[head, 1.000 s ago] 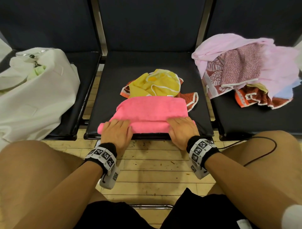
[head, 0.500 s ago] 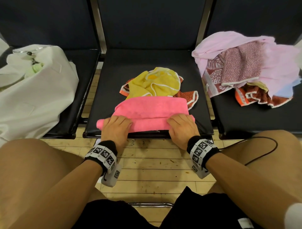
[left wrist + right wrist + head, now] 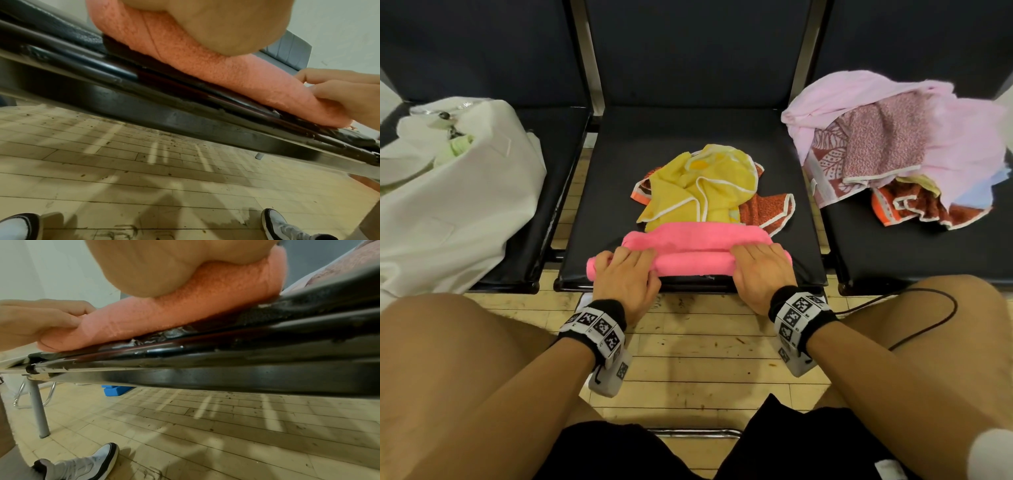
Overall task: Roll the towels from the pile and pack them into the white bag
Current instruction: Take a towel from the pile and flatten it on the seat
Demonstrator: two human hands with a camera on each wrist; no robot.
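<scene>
With your left hand [image 3: 625,275] and right hand [image 3: 760,270] curled over opposite ends of the bright pink terry towel [image 3: 695,251] to keep its roll even, you work at the near edge of the black padded middle seat [image 3: 688,137], the crumpled white bag [image 3: 458,205] waiting on the seat to its left.

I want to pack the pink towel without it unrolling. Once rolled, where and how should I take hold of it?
Probably grip the pink towel around its middle, coming from above, the grip wrapping the roll and covering the loose flap on the far side. It lies as a long soft cylinder across the seat front, each end under the left hand and right hand; lifted by one end alone, it would likely sag and loosen.
</scene>
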